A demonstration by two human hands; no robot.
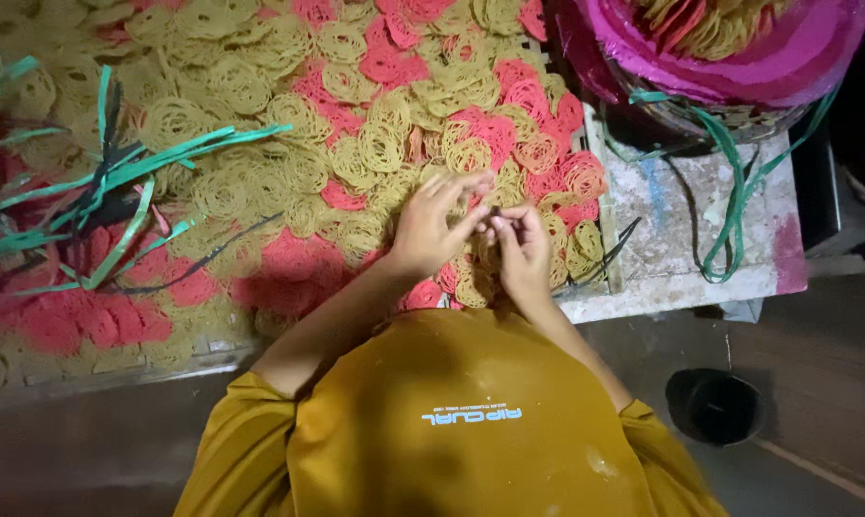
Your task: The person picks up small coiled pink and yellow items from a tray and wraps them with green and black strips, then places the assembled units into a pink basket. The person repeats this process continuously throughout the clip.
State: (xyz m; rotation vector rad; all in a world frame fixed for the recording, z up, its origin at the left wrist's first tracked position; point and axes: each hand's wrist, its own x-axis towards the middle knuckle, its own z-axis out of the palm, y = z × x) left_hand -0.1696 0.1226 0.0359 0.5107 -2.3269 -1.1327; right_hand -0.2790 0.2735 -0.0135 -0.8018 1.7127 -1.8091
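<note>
Left hand (431,230) spread, right hand (521,247) pinching yellow coil cracker (477,251); green straps (117,182), pink basket (729,57) nearby.

Two hands, left hand (431,230) and right hand (521,251); one basket (729,115); one black bucket (716,406); yellow discs (383,144) and pink discs (495,129) too numerous to count.

Low tray (117,369), yellow and pink noodle coils (375,144), green strips (126,177)
</note>
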